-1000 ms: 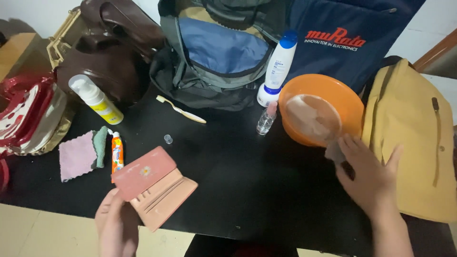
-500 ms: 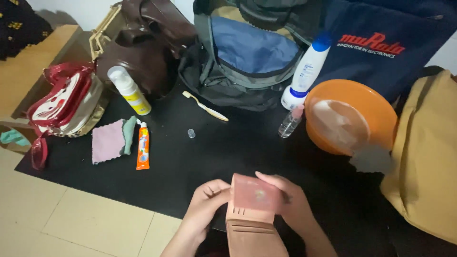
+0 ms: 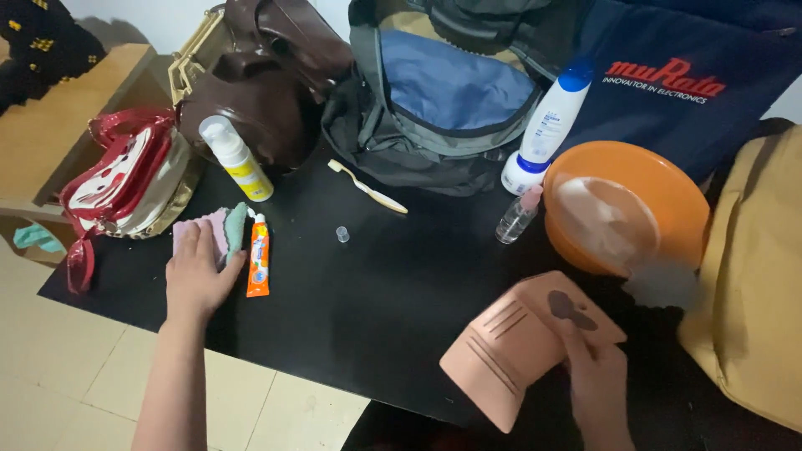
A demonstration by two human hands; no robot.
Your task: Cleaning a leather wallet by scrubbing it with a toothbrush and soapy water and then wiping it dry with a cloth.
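left hand (image 3: pixel 199 271) flat, ungripping, on pink cloth square (image 3: pixel 205 235), left-centre | right hand (image 3: pixel 595 376) grasping open pink leather wallet (image 3: pixel 522 342), lower right | risk: one-handed wallet could slip off black table (image 3: pixel 376 292)

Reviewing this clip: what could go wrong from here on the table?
The left hand rests on the pink cloth right beside the orange tube; dragging the cloth might push the tube along. The right hand holds the open pink wallet by one flap near the table edge, so it may slip and fall to the floor.
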